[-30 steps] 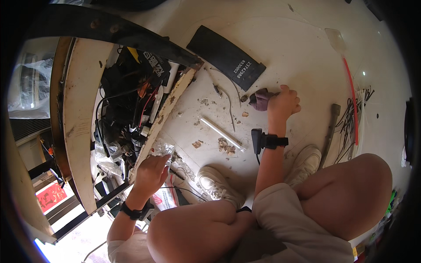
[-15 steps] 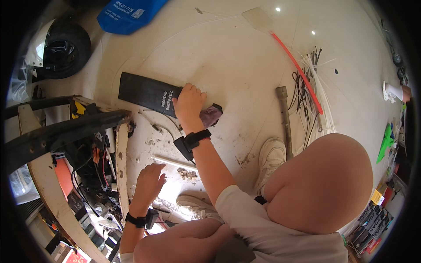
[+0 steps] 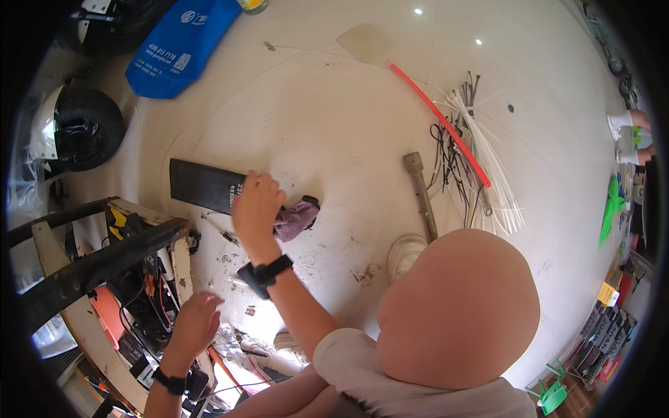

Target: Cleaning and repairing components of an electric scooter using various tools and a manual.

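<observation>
My right hand (image 3: 256, 207) is closed, bent over the end of a black, flat, oblong slab (image 3: 202, 182) that lies on the floor with pale print on it. A purplish cloth (image 3: 295, 221) bunches out from under that hand; the palm side, where I grip it, is hidden. My left hand (image 3: 194, 324) hovers empty beside a worn metal frame (image 3: 180, 268), its fingers loosely bent and apart. Both wrists carry black bands.
A metal pipe (image 3: 421, 202), a red-handled swatter (image 3: 446, 129) and bundled cable ties (image 3: 481, 139) lie to the right. Far left are a blue bag (image 3: 181, 52) and a black wheel (image 3: 90, 129). Cables fill the frame's inside. A green stool (image 3: 554, 397) stands lower right.
My right hand and the cloth have shifted left along the slab, which stays in place. My left hand remains empty by the frame. The whole view has swung somewhat.
</observation>
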The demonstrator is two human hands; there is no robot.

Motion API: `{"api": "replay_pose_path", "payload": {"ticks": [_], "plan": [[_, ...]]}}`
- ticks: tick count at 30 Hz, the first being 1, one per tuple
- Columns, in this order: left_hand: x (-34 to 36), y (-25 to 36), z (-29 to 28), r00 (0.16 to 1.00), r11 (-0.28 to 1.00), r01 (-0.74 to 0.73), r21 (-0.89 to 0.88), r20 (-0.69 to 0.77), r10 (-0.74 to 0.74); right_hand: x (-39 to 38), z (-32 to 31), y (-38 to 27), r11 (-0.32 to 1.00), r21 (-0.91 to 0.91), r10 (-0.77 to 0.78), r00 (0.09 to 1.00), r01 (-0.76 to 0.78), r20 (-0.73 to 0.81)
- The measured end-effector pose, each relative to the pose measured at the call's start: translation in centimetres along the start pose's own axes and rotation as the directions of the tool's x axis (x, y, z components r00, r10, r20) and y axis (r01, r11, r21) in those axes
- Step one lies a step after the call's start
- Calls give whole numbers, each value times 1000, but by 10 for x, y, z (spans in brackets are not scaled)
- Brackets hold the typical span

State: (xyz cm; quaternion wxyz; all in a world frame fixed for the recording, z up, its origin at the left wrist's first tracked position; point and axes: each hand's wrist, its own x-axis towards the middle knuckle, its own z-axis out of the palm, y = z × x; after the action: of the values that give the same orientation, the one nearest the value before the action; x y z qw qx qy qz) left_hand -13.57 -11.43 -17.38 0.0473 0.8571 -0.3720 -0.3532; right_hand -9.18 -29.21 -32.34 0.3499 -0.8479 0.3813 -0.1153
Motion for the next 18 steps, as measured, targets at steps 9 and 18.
{"api": "replay_pose_path", "payload": {"ticks": [9, 18], "plan": [[256, 180, 64, 721, 766, -608, 208, -260, 643, 8, -188, -68, 634, 704, -565, 813, 318, 141], [310, 232, 101, 665, 658, -724, 206, -40, 745, 54, -212, 50, 879, 475, -13, 998, 41, -62]]}}
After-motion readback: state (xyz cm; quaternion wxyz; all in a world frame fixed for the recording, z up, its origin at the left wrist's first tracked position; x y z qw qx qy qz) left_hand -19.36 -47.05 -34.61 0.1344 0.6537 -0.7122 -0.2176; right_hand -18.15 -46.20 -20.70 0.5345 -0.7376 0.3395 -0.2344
